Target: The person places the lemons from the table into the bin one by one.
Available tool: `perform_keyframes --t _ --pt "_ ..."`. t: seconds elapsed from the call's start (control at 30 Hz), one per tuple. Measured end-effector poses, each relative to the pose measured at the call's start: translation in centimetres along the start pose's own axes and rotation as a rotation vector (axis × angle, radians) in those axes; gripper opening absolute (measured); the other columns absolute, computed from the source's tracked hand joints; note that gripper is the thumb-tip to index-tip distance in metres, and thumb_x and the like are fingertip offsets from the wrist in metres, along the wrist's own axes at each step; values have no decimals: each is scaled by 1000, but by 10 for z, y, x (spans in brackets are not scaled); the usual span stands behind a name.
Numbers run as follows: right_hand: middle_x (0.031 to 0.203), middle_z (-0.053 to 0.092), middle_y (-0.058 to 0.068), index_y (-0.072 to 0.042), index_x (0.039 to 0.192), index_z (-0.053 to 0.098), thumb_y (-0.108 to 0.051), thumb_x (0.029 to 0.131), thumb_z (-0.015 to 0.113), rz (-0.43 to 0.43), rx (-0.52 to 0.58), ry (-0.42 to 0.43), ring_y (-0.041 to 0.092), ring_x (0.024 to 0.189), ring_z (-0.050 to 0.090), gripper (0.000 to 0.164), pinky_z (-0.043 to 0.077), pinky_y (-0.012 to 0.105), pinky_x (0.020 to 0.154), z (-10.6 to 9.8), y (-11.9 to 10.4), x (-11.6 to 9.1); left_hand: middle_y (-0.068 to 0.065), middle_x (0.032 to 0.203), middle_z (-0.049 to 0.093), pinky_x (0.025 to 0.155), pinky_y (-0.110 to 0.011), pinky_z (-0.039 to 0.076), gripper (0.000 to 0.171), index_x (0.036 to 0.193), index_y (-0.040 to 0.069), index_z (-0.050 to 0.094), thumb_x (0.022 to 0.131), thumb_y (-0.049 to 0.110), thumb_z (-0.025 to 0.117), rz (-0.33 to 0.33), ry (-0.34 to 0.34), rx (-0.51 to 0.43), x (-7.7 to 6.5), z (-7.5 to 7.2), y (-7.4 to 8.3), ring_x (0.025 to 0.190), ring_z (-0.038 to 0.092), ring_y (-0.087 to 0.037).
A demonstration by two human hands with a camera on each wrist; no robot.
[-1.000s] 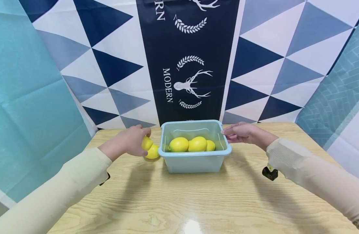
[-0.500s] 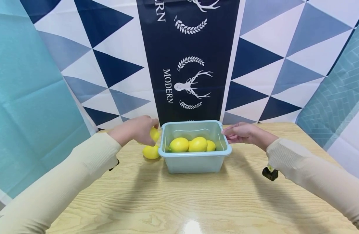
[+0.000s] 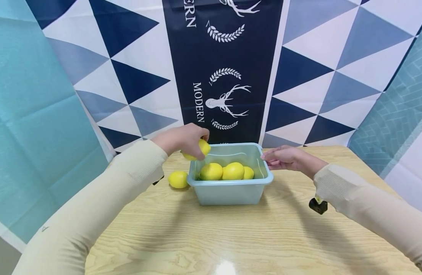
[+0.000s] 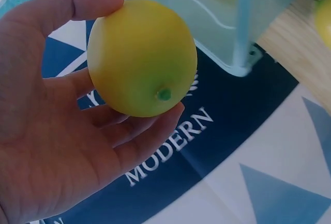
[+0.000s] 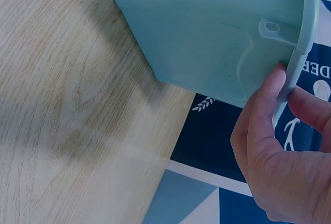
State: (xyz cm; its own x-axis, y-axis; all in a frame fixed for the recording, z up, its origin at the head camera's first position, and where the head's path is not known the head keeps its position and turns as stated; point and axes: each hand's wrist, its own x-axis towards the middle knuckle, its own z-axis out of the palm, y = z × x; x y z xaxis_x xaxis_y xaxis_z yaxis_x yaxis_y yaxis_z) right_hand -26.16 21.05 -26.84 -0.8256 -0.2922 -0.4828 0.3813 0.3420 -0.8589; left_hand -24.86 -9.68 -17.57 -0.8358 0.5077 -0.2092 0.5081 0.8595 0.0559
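Observation:
My left hand (image 3: 188, 139) holds a lemon (image 4: 142, 58) between thumb and fingers, above the left rim of a light blue plastic bin (image 3: 231, 194). The held lemon's green stem end shows in the left wrist view. Inside the bin lie several yellow lemons (image 3: 233, 171). Another lemon (image 3: 178, 179) rests on the table against the bin's left side. At the right end, my right hand (image 3: 284, 157) grips the bin's rim; the right wrist view shows its thumb over the edge and its fingers against the outer wall (image 5: 207, 32).
The bin stands on a light wooden table (image 3: 211, 233), toward its back edge. Behind the table hangs a patterned cloth (image 3: 228, 114) with triangles and deer heads. A teal cloth (image 3: 42, 126) hangs at the left. A small black device (image 3: 318, 205) sits under the right sleeve.
My left hand has lifted the lemon up and to the right, from beside the other loose lemon to the bin's left rim. The right hand has stayed on the rim.

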Motion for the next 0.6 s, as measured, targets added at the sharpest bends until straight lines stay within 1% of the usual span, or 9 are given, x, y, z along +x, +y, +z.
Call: perform_keyframes --t 0.1,0.27,0.4,0.6 --pt "80 69 -7 10 134 41 -13 96 56 -1 -3 -2 2 73 67 47 58 17 76 0 0 1 -3 104 61 73 -25 52 43 114 15 56 76 28 70 0 -1 7 7 -5 9 90 56 -18" --pt "81 69 -8 9 135 39 -13 96 55 7 -18 -2 2 73 66 47 57 18 80 0 0 1 -2 103 60 75 -26 50 42 113 16 55 77 31 69 46 1 20 22 -11 24 91 55 -17" --pt "81 68 -8 9 136 38 -12 97 53 10 -20 -9 2 73 66 48 57 18 80 0 1 2 0 100 59 73 -25 50 38 110 16 54 78 30 69 82 4 -10 29 -15 36 88 55 -16" --pt "80 69 -8 9 135 39 -12 97 54 11 -16 -13 1 73 66 47 57 18 79 -1 1 3 1 99 59 75 -25 50 35 105 17 56 77 32 70 97 24 -40 43 -16 54 89 56 -15"
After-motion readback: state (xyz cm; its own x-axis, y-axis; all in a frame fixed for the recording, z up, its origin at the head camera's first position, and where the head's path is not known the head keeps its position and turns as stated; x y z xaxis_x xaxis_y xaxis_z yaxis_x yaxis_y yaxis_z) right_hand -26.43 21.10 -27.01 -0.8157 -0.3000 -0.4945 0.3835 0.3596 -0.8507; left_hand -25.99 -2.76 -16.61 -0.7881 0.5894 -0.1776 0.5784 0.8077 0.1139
